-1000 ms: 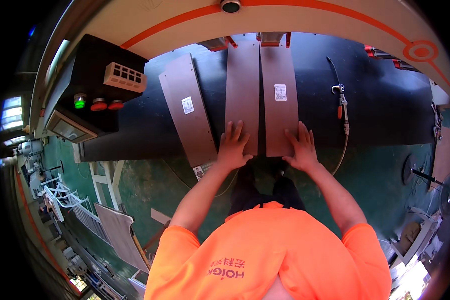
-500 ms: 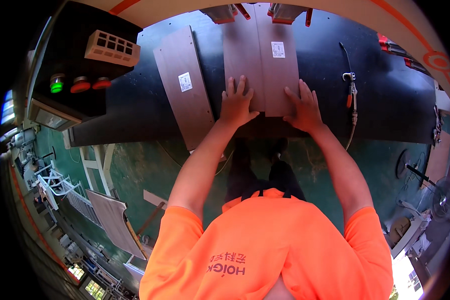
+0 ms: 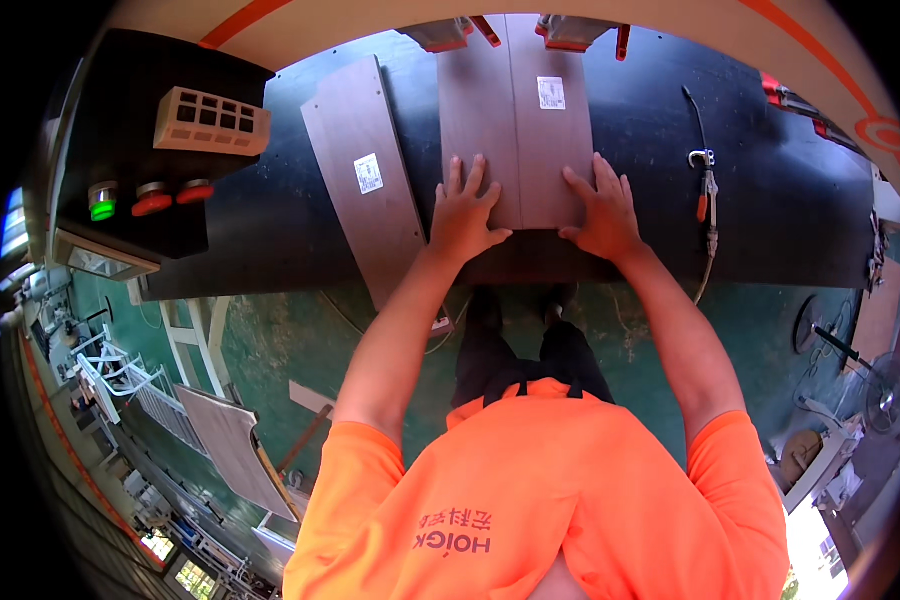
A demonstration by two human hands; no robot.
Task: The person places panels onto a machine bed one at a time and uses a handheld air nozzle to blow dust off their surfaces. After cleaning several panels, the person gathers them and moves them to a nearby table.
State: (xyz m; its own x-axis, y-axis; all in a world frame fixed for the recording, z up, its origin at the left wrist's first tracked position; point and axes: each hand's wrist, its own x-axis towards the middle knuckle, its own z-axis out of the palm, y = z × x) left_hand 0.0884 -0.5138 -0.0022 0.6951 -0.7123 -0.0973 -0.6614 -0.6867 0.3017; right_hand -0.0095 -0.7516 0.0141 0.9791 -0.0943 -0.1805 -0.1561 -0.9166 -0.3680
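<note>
We list: two adjoining boards, our left hand and right hand spread over their near ends; left, one slanted board.

Lit unevenly, with bluish glare across the black worktop, burnt-out white at lower right, small glow in the green button. Bowed toward the rim, blacked out in the corners. Fairly sharp mid-frame.
</note>
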